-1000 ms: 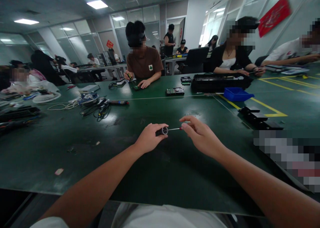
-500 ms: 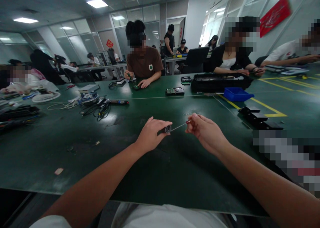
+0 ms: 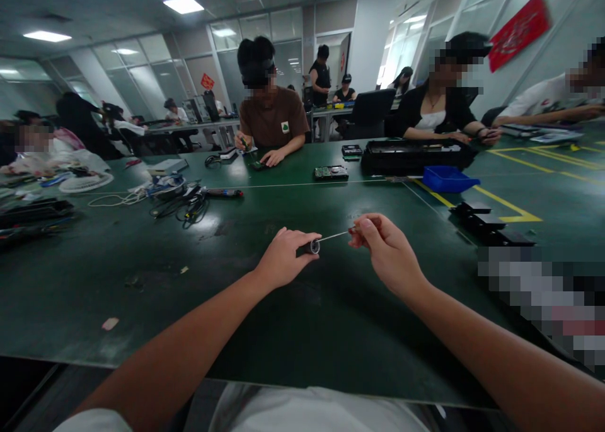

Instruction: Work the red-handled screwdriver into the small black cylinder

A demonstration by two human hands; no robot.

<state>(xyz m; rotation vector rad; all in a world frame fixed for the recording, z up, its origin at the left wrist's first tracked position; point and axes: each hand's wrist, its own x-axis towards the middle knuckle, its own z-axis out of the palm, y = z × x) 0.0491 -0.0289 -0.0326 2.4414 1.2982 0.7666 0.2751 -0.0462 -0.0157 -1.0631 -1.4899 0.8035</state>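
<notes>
Between thumb and fingers, my left hand [image 3: 284, 254] holds a small dark cylinder [image 3: 314, 247] with a pale ring-shaped end facing right. My right hand [image 3: 384, 246] pinches a thin metal rod [image 3: 333, 235] near its right end. The rod's left tip meets the upper rim of the cylinder; whether it goes inside is too small to tell. Both hands are above the green table [image 3: 293, 337]. The rod's grip is mostly hidden by my right fingers.
Cables [image 3: 189, 208] and a pen-like tool [image 3: 224, 193] lie at the left. Ahead are a green circuit board [image 3: 330, 173] and a blue tray [image 3: 449, 178]. Black parts [image 3: 489, 224] sit at the right. A person in brown [image 3: 274, 116] works across the table.
The rod's tip has shifted from the cylinder's lower right side to its upper rim. My right hand has turned slightly, and the cylinder has moved a little left.
</notes>
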